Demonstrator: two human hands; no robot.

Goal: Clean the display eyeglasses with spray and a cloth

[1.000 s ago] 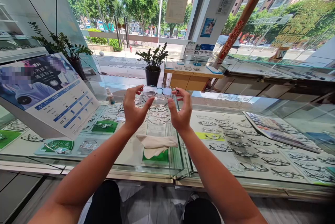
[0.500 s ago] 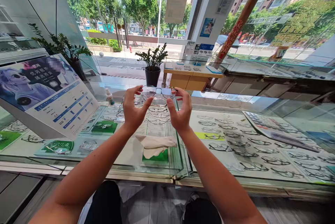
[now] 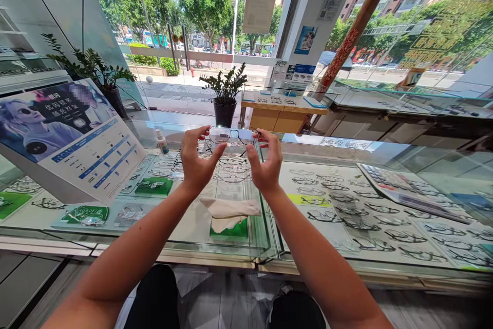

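Observation:
A pair of thin dark-framed eyeglasses [image 3: 233,134] is held up above the glass counter, its two lenses side by side between my hands. My left hand [image 3: 197,158] grips its left side with the fingertips, thumb pointing inward. On the other side my right hand [image 3: 266,158] pinches the right end in the same way. Below them a crumpled cream cleaning cloth [image 3: 230,209] lies on the counter top, above a green pad [image 3: 234,232] inside the case. A small white spray bottle [image 3: 161,142] stands upright left of my left hand.
The glass display counter [image 3: 265,249] holds many eyeglasses in rows. At left stands a printed advertising board [image 3: 73,139]; at right lies a large calculator [image 3: 408,190]. Beyond the counter are a potted plant [image 3: 225,108] and a wooden display table [image 3: 283,113].
The eyeglasses have tilted slightly, so their lenses and rims face me more and catch light. Both hands stay almost in place; the cloth and bottle have not moved.

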